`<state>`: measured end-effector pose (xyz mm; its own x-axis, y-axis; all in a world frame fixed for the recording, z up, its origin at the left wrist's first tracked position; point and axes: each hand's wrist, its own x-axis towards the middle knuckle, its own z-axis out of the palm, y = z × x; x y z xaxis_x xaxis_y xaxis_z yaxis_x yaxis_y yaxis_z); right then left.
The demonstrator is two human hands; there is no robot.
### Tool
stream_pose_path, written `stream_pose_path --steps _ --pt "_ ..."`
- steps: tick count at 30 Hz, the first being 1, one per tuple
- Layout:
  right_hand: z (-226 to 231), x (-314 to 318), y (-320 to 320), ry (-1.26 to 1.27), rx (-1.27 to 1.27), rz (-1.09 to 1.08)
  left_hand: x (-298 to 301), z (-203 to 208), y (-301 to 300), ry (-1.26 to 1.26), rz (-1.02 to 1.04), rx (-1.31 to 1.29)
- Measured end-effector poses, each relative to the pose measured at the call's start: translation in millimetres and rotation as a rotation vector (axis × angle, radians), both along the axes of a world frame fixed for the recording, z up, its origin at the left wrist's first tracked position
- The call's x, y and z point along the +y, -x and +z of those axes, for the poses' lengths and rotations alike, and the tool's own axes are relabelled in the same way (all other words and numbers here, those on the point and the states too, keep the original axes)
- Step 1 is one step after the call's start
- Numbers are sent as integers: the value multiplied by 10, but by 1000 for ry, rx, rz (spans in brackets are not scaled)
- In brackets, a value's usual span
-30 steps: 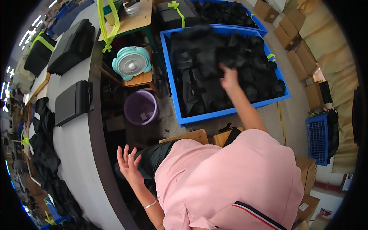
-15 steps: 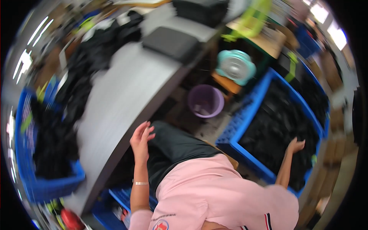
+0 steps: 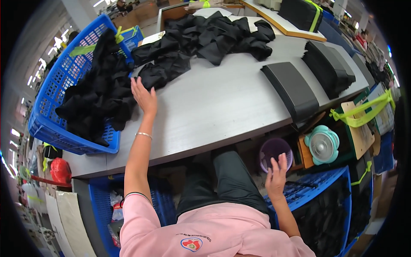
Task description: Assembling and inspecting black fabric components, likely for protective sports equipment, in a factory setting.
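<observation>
My left hand reaches over the grey table, fingers stretched out. Its fingertips are at the near edge of a heap of crumpled black fabric pieces; whether they touch is hard to tell. Left of this hand, a blue plastic crate is tipped toward the table, with more black fabric pieces spilling from it. My right hand is raised in front of the table's near edge with fingers apart, holding nothing. Beyond it a purple bucket stands under the table.
Two neat black stacks lie on the table's right part. A turquoise fan sits low at the right. Blue crates of black pieces stand beside my right arm. Another blue crate is under the table at left.
My view has turned left toward the table and heap. The left hand has moved out over the table to the heap. My right hand has come away from the blue crate at right.
</observation>
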<state>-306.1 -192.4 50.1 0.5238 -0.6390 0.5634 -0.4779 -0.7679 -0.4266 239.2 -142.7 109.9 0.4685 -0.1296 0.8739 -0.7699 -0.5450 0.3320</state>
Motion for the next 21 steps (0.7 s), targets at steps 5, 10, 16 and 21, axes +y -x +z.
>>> stream_pose_path --steps 5,10,16,21 --pt "219 80 -673 49 -41 188 126 -14 -561 9 -174 399" --pt "492 116 -1273 31 -145 394 122 261 672 71 -337 199" --pt "575 134 -2017 154 -110 530 521 425 2311 -9 -734 466" --pt "385 251 -2005 148 -149 457 634 533 2561 -48 -832 487"
